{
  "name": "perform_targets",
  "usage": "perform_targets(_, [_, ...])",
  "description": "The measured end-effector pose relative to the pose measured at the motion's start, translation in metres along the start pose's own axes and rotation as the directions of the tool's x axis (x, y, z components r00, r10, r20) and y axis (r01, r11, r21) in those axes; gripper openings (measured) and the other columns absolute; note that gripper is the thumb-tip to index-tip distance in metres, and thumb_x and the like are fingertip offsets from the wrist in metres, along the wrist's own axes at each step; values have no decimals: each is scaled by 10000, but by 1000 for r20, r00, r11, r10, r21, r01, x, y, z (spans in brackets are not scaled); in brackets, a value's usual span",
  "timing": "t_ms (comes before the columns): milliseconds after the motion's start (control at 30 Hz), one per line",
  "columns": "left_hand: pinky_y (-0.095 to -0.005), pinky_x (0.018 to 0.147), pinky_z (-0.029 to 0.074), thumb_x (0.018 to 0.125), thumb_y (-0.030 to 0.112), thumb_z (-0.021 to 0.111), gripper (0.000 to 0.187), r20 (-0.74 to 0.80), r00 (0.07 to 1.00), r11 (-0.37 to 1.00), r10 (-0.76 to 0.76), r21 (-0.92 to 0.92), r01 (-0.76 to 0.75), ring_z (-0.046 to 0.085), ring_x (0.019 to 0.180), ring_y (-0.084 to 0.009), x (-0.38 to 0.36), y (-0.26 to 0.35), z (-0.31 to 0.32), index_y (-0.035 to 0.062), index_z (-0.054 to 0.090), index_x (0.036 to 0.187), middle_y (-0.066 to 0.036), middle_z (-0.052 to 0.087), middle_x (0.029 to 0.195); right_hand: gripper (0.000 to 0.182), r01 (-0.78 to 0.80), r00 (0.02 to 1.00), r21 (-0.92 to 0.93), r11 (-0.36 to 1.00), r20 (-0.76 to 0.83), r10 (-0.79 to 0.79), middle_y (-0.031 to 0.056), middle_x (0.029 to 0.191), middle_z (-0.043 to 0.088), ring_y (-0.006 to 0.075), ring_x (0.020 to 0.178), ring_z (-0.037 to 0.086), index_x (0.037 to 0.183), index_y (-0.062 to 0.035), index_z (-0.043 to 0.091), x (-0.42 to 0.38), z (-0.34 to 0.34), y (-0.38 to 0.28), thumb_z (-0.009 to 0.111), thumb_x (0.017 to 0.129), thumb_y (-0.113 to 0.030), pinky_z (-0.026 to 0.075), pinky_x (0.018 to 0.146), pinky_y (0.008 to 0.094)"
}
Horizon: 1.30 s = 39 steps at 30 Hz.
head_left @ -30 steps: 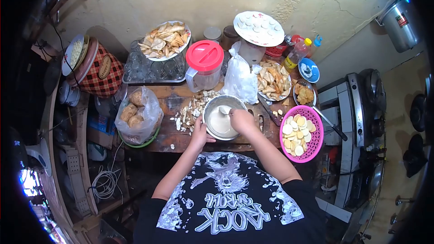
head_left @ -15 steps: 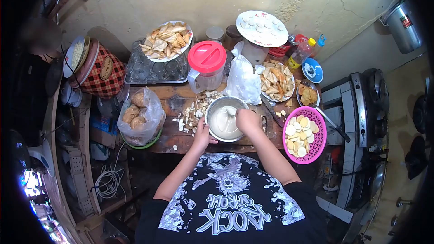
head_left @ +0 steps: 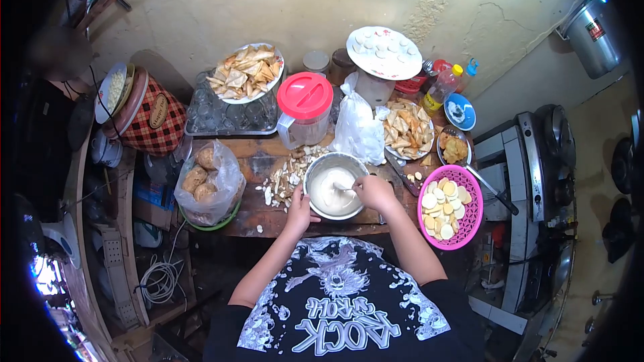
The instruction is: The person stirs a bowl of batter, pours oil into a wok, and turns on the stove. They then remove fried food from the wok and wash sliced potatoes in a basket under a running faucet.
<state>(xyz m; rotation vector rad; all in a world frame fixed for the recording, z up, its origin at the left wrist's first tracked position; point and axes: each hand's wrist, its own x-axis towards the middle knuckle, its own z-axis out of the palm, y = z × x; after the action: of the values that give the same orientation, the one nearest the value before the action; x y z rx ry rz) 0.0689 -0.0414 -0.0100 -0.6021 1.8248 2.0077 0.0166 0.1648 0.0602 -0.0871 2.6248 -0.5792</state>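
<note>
A round metal bowl (head_left: 307, 196) of thick, pale batter (head_left: 330, 191) stands at the front of the wooden table. My left hand (head_left: 301, 212) grips its left side, thumb near the rim. Over the right rim, my right hand (head_left: 376, 193) is closed round the handle of a spoon (head_left: 343, 188), whose lower end is sunk in the batter. Chopped white-and-brown pieces (head_left: 285, 179) are scattered left of the bowl. To the right, a pink basket (head_left: 473, 218) holds pale round slices (head_left: 443, 209).
Behind stand a red-lidded jug (head_left: 305, 104), a white plastic bag (head_left: 355, 127) and plates of folded triangular pastries (head_left: 245, 74) (head_left: 407, 131). A knife (head_left: 400, 173) lies right of the bowl. Bagged brown balls (head_left: 204, 177) sit left. A stove (head_left: 533, 161) stands right; another person is far left.
My right hand has moved slightly right and down, drawing the spoon through the batter. My left hand stays on the bowl. The view has tilted a little upward.
</note>
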Motion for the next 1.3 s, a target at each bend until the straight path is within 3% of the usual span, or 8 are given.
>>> perform_targets(100, [-273, 424, 529, 944, 168, 328, 431, -32, 999, 1000, 22, -17, -23, 580, 559, -150, 5, -11, -1, 119, 204, 1353, -142, 479, 1100, 218, -47, 988, 42, 998, -143, 53, 167, 846, 642, 313, 805, 620, 937, -140, 669, 1, 12, -18, 518, 799, -216, 481, 730, 409])
perform_targets(267, [-269, 423, 525, 942, 164, 338, 422, -18, 1000, 1000, -2, -30, 1, 573, 531, -148, 5, -8, -2, 105, 218, 1343, -148, 450, 1146, 220, 132, 991, -52, 990, 24, -131, 166, 837, 641, 315, 805, 622, 906, -121, 670, -8, 66, -35, 520, 754, -174, 482, 712, 412])
perform_targets(400, [-256, 421, 513, 943, 165, 340, 408, -11, 1000, 1000, 22, -14, -23, 570, 526, -144, 5, -8, -3, 101, 232, 1332, -141, 457, 1132, 192, 35, 990, -230, 973, 143, -1, 141, 834, 651, 301, 789, 633, 846, -120, 685, -7, 41, -10, 530, 738, -158, 497, 707, 401])
perform_targets(500, [-242, 432, 509, 944, 176, 345, 423, 15, 999, 999, 44, 29, -44, 576, 550, -136, 5, -11, -6, 99, 228, 1344, -129, 486, 1046, 179, -129, 992, -281, 951, -28, 127, 137, 833, 656, 285, 793, 642, 838, -110, 687, -6, 19, 4, 546, 737, -156, 508, 686, 391])
perform_targets(600, [-229, 441, 505, 942, 185, 356, 441, 8, 999, 997, 53, 63, -53, 580, 576, -128, 3, -14, -7, 89, 227, 1352, -119, 515, 984, 184, -133, 988, -232, 964, -106, 110, 140, 825, 656, 286, 804, 642, 843, -117, 687, 1, 27, 4, 529, 749, -133, 506, 692, 388])
perform_targets(700, [-228, 447, 503, 937, 177, 362, 443, -21, 999, 995, 45, 86, -43, 572, 590, -121, 2, -4, -2, 90, 233, 1352, -127, 490, 1054, 230, -46, 998, -186, 981, -39, 39, 157, 870, 648, 293, 815, 640, 924, -103, 655, 6, 47, -27, 479, 778, -112, 500, 691, 405])
perform_targets(900, [-226, 421, 481, 943, 169, 352, 413, -23, 997, 995, 79, 62, -78, 540, 515, -109, 6, -7, -3, 86, 249, 1334, -118, 538, 951, 155, 187, 982, -308, 933, 92, -167, 131, 766, 659, 271, 718, 653, 780, -74, 677, -13, 58, -62, 529, 739, -101, 515, 608, 368])
perform_targets(1300, [-216, 449, 487, 941, 168, 362, 416, 66, 996, 998, 65, 22, -67, 558, 524, -113, 11, -13, -12, 103, 247, 1336, -110, 506, 1092, 154, 134, 990, -419, 898, 101, -100, 120, 771, 668, 250, 722, 661, 772, -86, 690, -9, 41, -60, 541, 743, -117, 519, 602, 345])
